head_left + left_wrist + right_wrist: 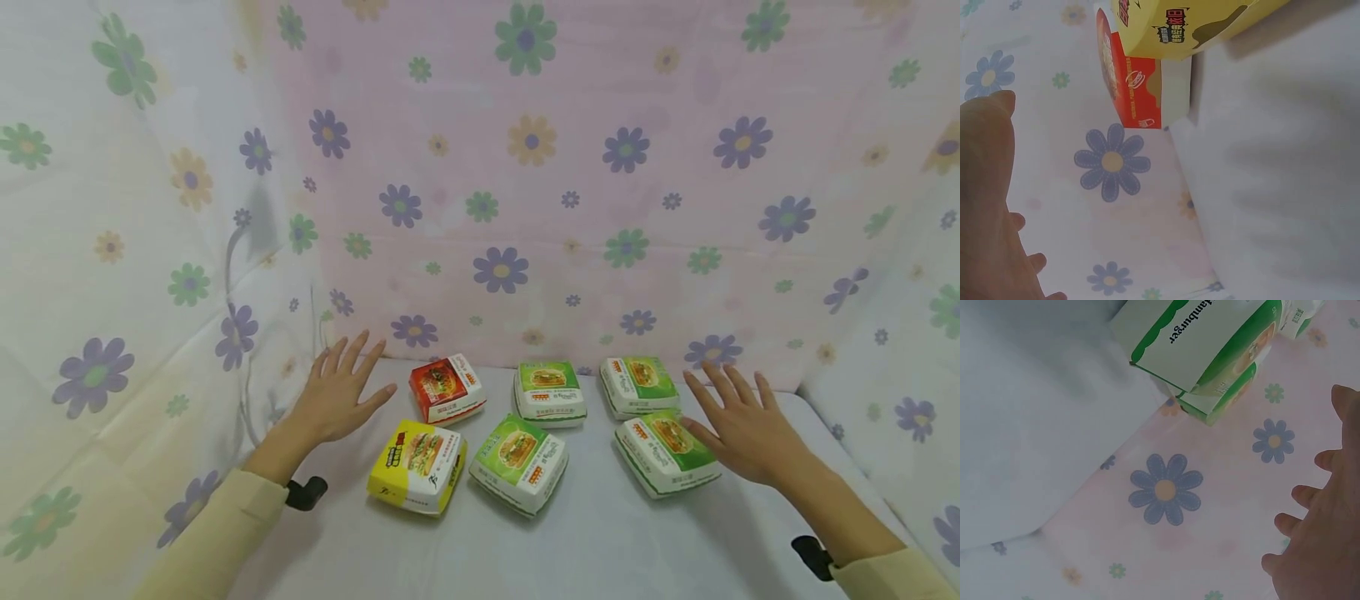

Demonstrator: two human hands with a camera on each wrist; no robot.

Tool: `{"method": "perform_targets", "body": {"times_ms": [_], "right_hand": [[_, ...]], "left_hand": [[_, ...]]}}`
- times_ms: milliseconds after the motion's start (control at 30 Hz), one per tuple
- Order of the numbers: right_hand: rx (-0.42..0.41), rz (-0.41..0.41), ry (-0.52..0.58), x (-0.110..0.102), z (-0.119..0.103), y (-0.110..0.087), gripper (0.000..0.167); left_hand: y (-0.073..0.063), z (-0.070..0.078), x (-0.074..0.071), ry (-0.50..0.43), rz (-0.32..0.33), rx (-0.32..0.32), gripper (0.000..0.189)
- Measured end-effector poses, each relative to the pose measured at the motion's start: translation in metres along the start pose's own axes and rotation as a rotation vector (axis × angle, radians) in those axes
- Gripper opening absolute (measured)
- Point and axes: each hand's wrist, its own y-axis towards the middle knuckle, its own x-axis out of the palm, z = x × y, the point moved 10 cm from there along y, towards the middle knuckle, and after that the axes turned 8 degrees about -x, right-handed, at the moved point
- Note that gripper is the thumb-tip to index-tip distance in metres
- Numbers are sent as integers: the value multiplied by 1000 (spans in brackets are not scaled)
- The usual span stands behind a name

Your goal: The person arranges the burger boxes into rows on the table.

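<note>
Both hands are spread with straight fingers and hold nothing. My left hand (335,402) is left of a red and white burger box (448,388) and a yellow and white burger box (417,467). In the left wrist view its thumb and fingertips show at the left edge. My right hand (746,429) is beside the front right green and white burger box (666,454); its thumb overlaps that box in the head view, and I cannot tell whether they touch. Three more green boxes stand nearby: back right (640,387), back middle (550,393) and front middle (519,464).
A white-covered table (570,550) carries the boxes. Flower-print cloth hangs behind as a back wall (450,292) and at both sides. A pale cable (228,267) runs down along the left cloth. Small black devices (306,493) sit at both wrists.
</note>
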Motion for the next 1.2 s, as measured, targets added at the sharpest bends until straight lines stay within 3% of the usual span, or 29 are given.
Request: {"method": "perform_targets", "body": {"times_ms": [467, 933, 1200], "right_hand": [[-46, -1, 82, 0, -26, 9, 76], [-84, -14, 52, 1, -49, 18, 75], [-128, 7, 36, -3, -66, 28, 74]], "left_hand": [[-4, 3, 9, -88, -5, -24, 80], [-6, 7, 16, -125, -39, -42, 80], [-3, 7, 21, -255, -79, -52, 81]]}}
